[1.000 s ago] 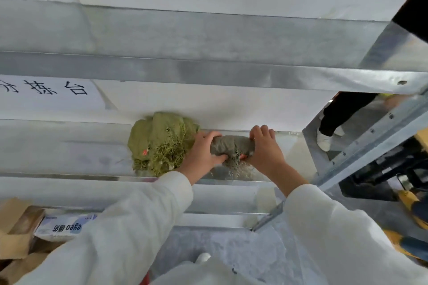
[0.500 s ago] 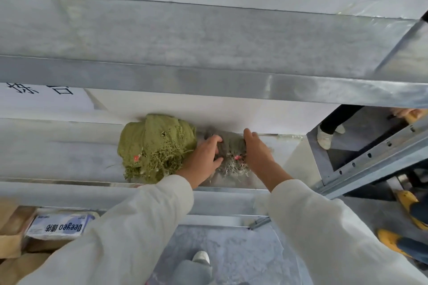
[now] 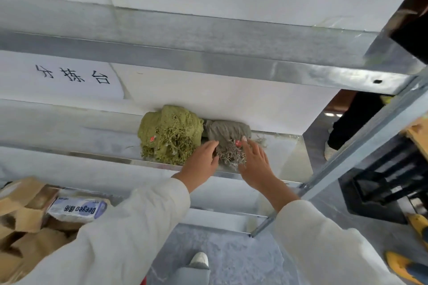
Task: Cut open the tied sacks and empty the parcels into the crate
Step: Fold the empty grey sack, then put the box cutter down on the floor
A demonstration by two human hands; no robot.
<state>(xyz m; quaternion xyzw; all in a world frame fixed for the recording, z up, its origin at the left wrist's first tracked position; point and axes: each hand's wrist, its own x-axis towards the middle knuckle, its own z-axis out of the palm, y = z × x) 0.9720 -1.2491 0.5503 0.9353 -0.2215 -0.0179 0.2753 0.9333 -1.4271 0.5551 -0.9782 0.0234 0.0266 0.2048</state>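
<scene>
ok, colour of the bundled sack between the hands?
Grey woven sack bundle, frayed end; head view.

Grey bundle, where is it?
Head view, centre: the grey bundle lies on the metal ledge, right of the green bundle, between left hand and right hand.

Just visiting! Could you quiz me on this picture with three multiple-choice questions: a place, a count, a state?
1. The grey bundle lies: A) on the floor B) right of the green bundle C) inside a box.
2. Bundles on the metal ledge: A) two B) one C) four.
3. The left hand and right hand are: A) fists B) holding scissors C) open, fingers straight.
Answers: B, it sits just right of the green one; A, one green, one grey; C, both show straight fingers, gripping nothing.
</scene>
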